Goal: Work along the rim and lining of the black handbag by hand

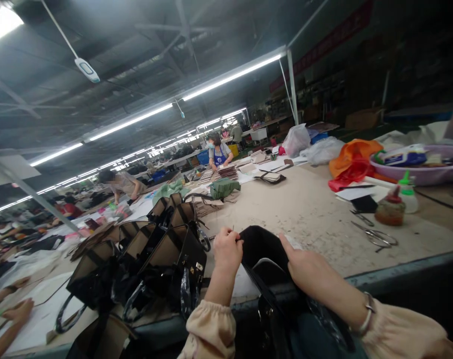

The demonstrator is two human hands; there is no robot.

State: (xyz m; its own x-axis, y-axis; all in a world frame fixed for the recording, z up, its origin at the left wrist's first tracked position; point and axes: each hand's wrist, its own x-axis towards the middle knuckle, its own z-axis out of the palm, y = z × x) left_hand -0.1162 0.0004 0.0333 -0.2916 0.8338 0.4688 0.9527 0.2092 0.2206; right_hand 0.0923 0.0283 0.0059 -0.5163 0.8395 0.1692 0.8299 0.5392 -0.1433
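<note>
A black handbag stands tilted in front of me at the table's edge, its mouth facing up and its lower part in shadow. My left hand is closed, with thumb and fingers pinching the bag's left rim. On the opposite rim, my right hand grips the bag, its index finger stretched along the edge. The other fingers of that hand are partly hidden. Left of my hands stand several black handbags with tan linings and plastic-wrapped handles.
Scissors, a reddish-brown glue jar and a green-capped bottle stand at right. Behind them is a purple basin. Small scraps litter the worktable. A co-worker's hands are at far left; other people work farther back.
</note>
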